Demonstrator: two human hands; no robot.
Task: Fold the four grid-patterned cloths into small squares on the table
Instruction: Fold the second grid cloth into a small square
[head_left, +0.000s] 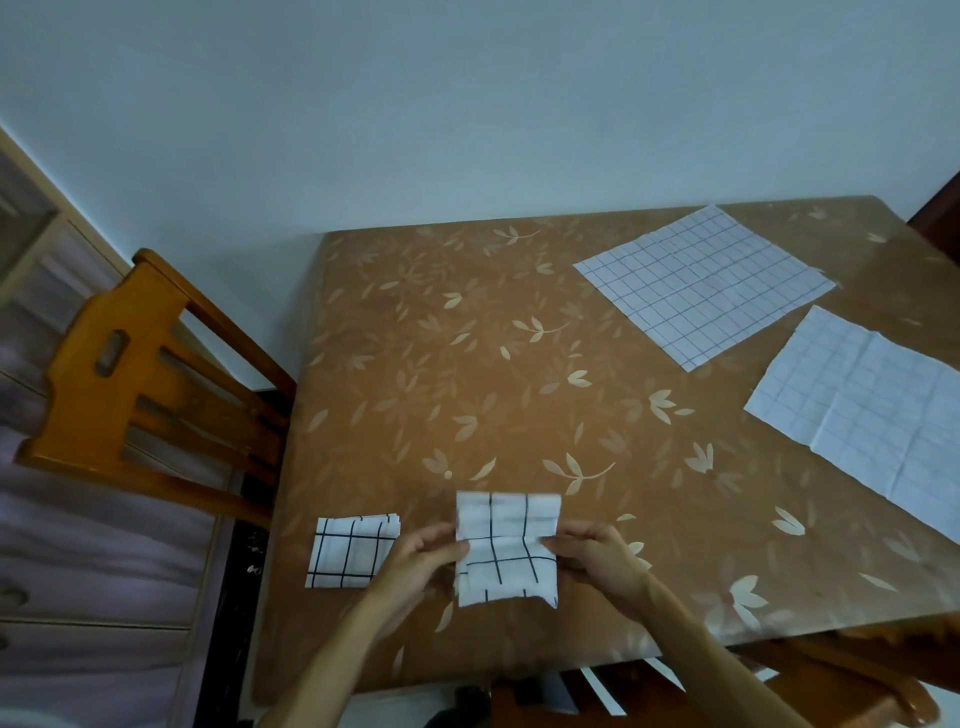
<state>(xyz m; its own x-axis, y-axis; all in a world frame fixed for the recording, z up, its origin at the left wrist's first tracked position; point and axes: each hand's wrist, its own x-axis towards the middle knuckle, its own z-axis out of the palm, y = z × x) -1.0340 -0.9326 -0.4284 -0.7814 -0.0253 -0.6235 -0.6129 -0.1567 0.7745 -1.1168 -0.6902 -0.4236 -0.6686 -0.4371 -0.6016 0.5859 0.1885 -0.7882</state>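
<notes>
We look down on a brown table (467, 364) with a leaf pattern, which fills most of the view. A wooden chair (119, 374) stands off its edge at nine o'clock.

Two cloths lie spread flat and unfolded. The far cloth (701, 286) sits at one o'clock, thin dark grid up, close to the back edge. The right cloth (872, 405) lies at three o'clock, creased, with a fainter grid, and runs out of view. The two are near each other but apart.

At six o'clock, near our edge, the held cloth (506, 551) is partly folded, a white piece with a bold black grid. Its upper part is blurred. Our left hand (421, 561) pinches its nine o'clock edge, fingers curled onto the fabric. Our right hand (602, 566) pinches its three o'clock edge the same way, at about mid-height.

Just beside the left hand, at seven o'clock, the square (353, 551) rests on the table, already folded small, layers showing at its top edge.
</notes>
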